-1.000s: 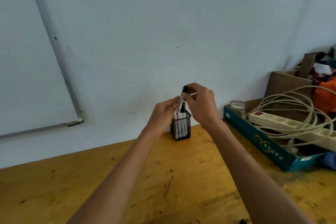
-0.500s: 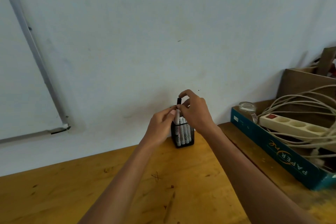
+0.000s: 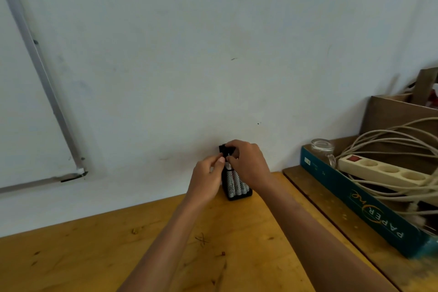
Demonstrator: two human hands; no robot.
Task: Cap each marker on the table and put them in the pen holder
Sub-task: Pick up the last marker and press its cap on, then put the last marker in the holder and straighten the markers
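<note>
A black mesh pen holder (image 3: 236, 185) stands on the wooden table (image 3: 94, 256) against the wall, with several white markers showing through its mesh. Both my hands meet above its rim. My right hand (image 3: 248, 163) pinches the black cap end of a marker (image 3: 225, 148) that stands upright in the holder. My left hand (image 3: 208, 178) is curled against the same marker's barrel from the left, thumb near the cap. Most of that marker is hidden behind my fingers.
A teal cardboard box lid (image 3: 355, 199) at the right holds a white power strip (image 3: 379, 169), coiled cables and a glass jar (image 3: 322, 147). A brown box (image 3: 398, 114) stands behind it. A whiteboard frame (image 3: 42, 73) hangs on the wall at left.
Both hands have come down with the marker, which has sunk deeper into the holder. The camera has tilted, so the scene sits lower and further right.
</note>
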